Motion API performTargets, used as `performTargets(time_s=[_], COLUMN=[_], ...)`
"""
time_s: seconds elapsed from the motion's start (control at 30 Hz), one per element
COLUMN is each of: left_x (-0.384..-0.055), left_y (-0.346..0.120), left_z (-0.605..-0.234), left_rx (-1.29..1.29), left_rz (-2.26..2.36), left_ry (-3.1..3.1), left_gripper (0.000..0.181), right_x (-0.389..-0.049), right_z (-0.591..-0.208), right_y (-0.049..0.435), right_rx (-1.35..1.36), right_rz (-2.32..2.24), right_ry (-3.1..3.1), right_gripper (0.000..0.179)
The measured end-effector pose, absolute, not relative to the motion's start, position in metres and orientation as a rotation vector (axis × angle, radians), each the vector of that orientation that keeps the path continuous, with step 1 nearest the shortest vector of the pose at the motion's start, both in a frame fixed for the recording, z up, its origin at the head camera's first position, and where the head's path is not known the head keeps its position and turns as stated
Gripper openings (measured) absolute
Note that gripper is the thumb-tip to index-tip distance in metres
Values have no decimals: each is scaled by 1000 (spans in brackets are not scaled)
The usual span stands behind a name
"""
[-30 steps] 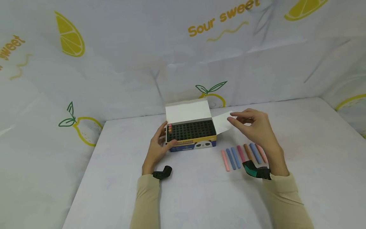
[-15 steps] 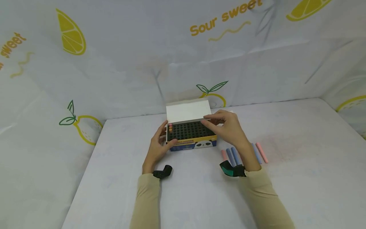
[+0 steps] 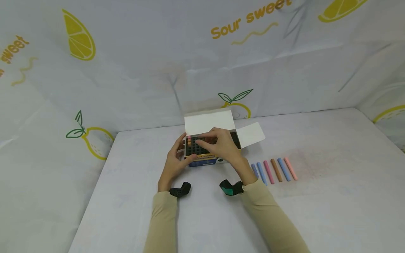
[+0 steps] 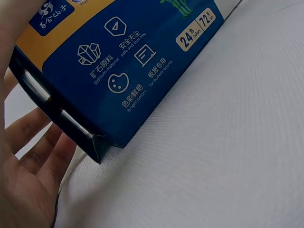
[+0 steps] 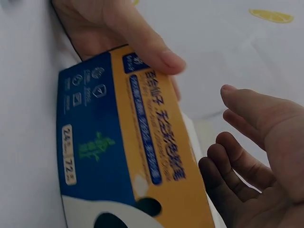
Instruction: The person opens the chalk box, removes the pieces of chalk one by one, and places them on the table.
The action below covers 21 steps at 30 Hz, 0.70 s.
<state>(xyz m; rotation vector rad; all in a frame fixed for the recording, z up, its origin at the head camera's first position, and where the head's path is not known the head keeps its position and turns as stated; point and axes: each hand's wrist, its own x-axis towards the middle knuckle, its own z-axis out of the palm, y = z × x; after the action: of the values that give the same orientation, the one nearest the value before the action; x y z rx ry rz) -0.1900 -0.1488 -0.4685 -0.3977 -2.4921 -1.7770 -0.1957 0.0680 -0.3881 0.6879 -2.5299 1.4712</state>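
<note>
An open-lidded chalk box [image 3: 202, 162], blue and yellow with a panda on its front, stands near the back of the table. My left hand [image 3: 172, 167] grips its left end, thumb over the front edge and fingers round the side. Inside is a black holder with rows of holes; a pink chalk and orange chalk [image 3: 189, 143] show at its back left corner. Over the box hovers my right hand [image 3: 224, 146], thumb and index finger apart beside those chalks. Nothing shows between its fingers in the right wrist view. It covers the middle of the holder.
Several chalk sticks [image 3: 277, 170] in blue, magenta, brown and pink lie in a row on the white-covered table [image 3: 202, 218], right of the box. The white lid [image 3: 207, 121] stands up behind; a white side flap [image 3: 251, 134] sticks out rightward. A lemon-printed cloth hangs behind.
From beside the right flap, my right hand has moved left across the box to the chalks in its left part. My left hand has kept its grip on the box.
</note>
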Motion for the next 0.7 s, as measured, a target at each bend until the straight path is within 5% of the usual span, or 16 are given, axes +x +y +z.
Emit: performTargets(time_s=[0.7], left_x=[-192], left_y=[-150], left_z=[-473], left_rx=[-484], left_rz=[-1794], left_ry=[-2440], left_gripper=[106], right_x=[-199], right_z=[-398], right_y=[30], right_rx=[621], right_rz=[1402], right_ry=[-2638], right_gripper=[27])
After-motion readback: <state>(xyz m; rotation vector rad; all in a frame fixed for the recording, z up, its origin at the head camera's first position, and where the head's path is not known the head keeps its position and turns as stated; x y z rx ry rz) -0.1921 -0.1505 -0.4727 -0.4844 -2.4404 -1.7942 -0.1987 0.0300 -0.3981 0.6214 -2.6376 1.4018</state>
